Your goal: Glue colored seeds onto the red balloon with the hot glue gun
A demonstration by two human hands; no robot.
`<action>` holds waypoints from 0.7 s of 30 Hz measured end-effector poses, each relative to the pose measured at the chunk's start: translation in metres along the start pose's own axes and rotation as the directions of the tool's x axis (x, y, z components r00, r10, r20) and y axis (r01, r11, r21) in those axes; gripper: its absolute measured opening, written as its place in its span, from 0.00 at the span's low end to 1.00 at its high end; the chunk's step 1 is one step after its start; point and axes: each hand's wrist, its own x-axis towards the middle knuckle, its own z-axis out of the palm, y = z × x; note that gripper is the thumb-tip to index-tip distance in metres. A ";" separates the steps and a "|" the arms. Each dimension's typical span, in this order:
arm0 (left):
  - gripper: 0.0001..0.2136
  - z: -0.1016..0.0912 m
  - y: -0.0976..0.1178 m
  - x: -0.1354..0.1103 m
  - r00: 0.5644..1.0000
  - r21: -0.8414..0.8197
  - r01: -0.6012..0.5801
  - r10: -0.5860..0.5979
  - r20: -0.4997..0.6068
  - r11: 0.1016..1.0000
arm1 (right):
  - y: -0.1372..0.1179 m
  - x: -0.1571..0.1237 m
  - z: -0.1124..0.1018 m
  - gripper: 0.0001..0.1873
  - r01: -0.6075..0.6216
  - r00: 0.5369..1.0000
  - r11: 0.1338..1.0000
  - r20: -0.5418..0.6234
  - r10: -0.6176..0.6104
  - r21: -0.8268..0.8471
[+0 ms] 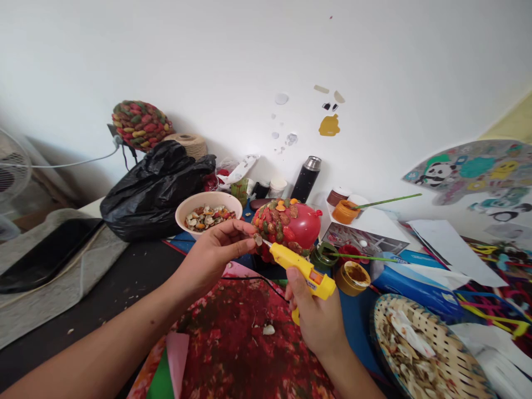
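Note:
Between its thumb and fingertips my left hand (222, 243) pinches a small pistachio shell (258, 239). My right hand (318, 313) is wrapped round a yellow hot glue gun (293, 260), its nozzle pointing left at the shell, touching or very close. Just behind them sits a red balloon (306, 223), its left part covered with red, green, brown and orange shells and its right part bare. A cream bowl (180, 215) holding painted shells stands behind my left hand. One loose shell (269, 330) lies on the red-stained work surface (233, 354) below.
Open paint jars (352, 279) stand right of the balloon, with green sticks in some. A woven basket (455, 346) of shells is at the right front. A black bag (145, 194), a shell-covered ball (141, 124) and a thermos (306, 180) are behind. A black cord (257, 279) crosses the surface.

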 end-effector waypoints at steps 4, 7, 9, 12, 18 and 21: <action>0.14 -0.001 0.000 0.000 1.000 0.005 -0.002 0.002 -0.013 1.000 | 0.001 -0.001 -0.001 0.33 -0.005 1.000 1.000 0.014 0.005 -0.001; 0.14 -0.001 0.000 0.001 1.000 0.008 -0.001 0.001 -0.010 1.000 | 0.001 -0.001 -0.001 0.33 -0.011 1.000 1.000 0.020 0.011 -0.004; 0.14 -0.001 0.000 0.001 1.000 0.012 -0.006 0.006 -0.012 1.000 | 0.001 -0.002 -0.001 0.33 -0.011 1.000 1.000 0.018 0.011 -0.014; 0.15 -0.001 0.000 0.001 1.000 0.021 -0.008 0.008 -0.021 1.000 | 0.001 -0.002 0.000 0.33 -0.005 1.000 1.000 0.016 0.005 -0.026; 0.15 0.001 0.002 0.001 0.999 0.023 -0.012 0.013 -0.036 1.000 | 0.000 0.000 0.000 0.34 -0.009 1.000 1.000 0.026 0.010 -0.023; 0.16 0.001 0.002 0.001 0.999 0.024 -0.013 0.014 -0.041 1.000 | -0.001 0.001 0.001 0.34 -0.009 1.000 1.000 0.027 0.010 -0.021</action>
